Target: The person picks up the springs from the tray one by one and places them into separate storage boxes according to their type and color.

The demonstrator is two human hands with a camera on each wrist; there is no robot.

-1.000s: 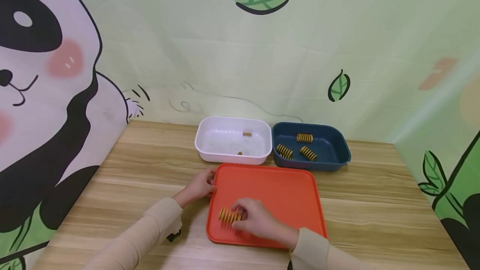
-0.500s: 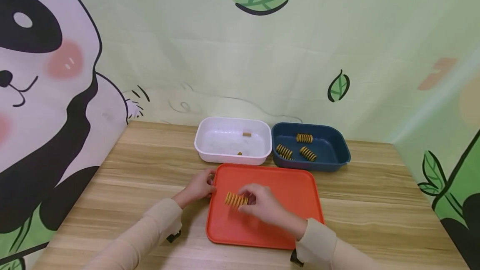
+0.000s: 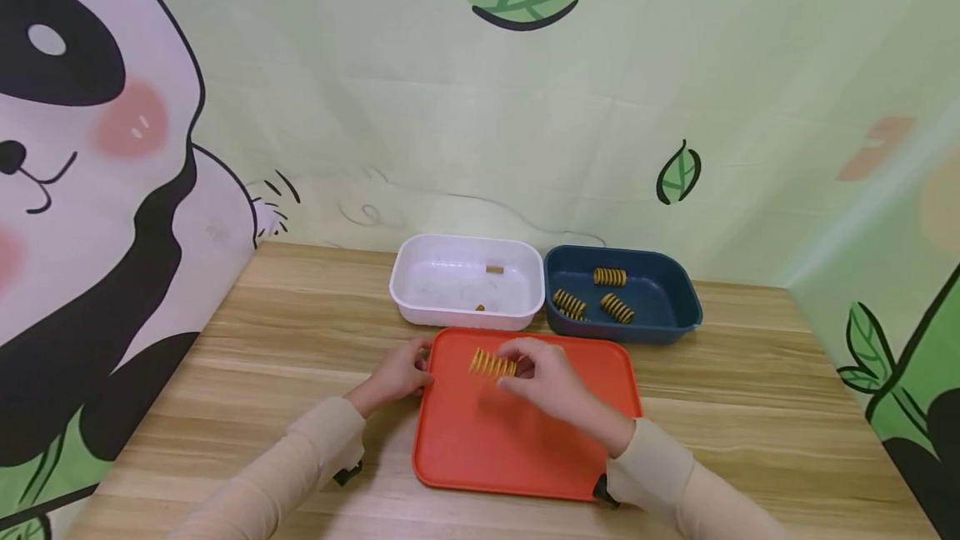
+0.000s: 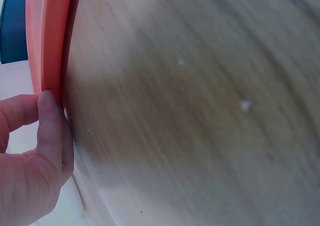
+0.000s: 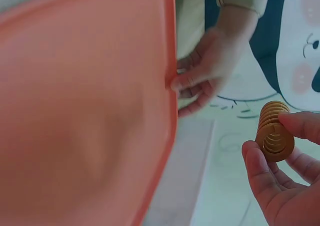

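Your right hand [image 3: 546,380] pinches a yellow spring [image 3: 492,363] by one end, thumb and fingers curled round it, and holds it lifted above the upper middle of the orange tray [image 3: 480,448], in the centre of the head view; in the right wrist view the same spring [image 5: 274,137] sits at the lower right of the frame, seen end-on between your thumb and fingertips, clear of the tray [image 5: 85,116] that fills the left half.

Your left hand [image 3: 400,373] rests at the tray's left edge, just left of centre in the head view; its fingers are curled against the rim; the left wrist view shows a fingertip [image 4: 50,117] pressed to the orange rim [image 4: 47,40] at the left of the frame, with blurred wooden table [image 4: 200,110] filling the rest.

Above the tray in the head view stand two bins, touching side by side; the white bin [image 3: 405,273] on the left holds two small brownish pieces, too small to tell what they are; the dark blue bin [image 3: 678,294] on the right holds three more yellow springs [image 3: 592,294] lying apart on its floor; the backdrop [image 3: 90,148] with its panda fills the left of the frame.
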